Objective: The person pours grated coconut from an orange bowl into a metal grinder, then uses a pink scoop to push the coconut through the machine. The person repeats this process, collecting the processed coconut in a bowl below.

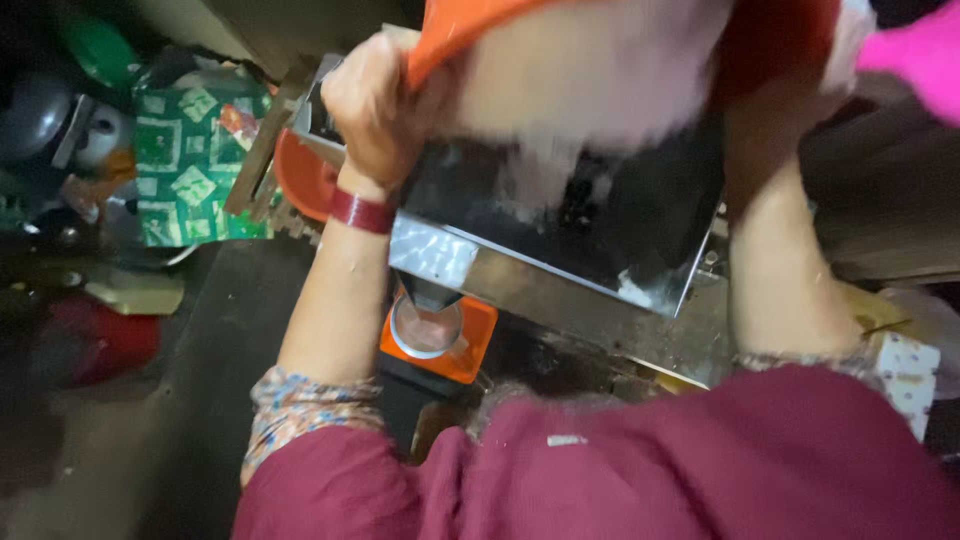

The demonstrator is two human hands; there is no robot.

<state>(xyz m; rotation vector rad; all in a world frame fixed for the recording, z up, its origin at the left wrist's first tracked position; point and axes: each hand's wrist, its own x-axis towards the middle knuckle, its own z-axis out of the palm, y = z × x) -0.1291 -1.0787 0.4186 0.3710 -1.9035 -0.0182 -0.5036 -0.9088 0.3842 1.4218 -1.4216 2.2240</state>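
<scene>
Maroon garment (700,470): nearest the camera, filling the bottom edge; patterned sleeve cuff (290,400) bunched at the left elbow.

Orange part with clear round cup (432,330): just under the near-left corner of the metal hopper, below a dark spout, placed as if to catch what falls through.

Metal hopper (560,230): square, shiny steel rim, dark inside, open top facing up; pale powdery patches on the inner walls and at the near-right corner.

Left forearm (335,300): raised along the hopper's left edge, red bangle (362,212) at the wrist.

Left hand (375,110): clenched on the rim of the orange basin, fingers curled tight around its edge, held above the hopper's far-left corner.

Orange basin (450,30): tipped over the hopper's open top, held high at the frame's upper edge; tilted, apparently so contents drop straight in.

Pale contents (600,80): blurred whitish mass spilling from the basin toward the hopper; too smeared to name.

Right forearm (780,260): rising past the hopper's right edge toward the basin.

Right hand: hidden behind the blur and red cloth at the top; grip cannot be told.

Far left background: green patterned sack (190,160), round orange lid (305,180) beside it, dark clutter behind.

Far right: pink shape (915,50) at the upper corner, pale printed box (905,370) at the right edge.
</scene>
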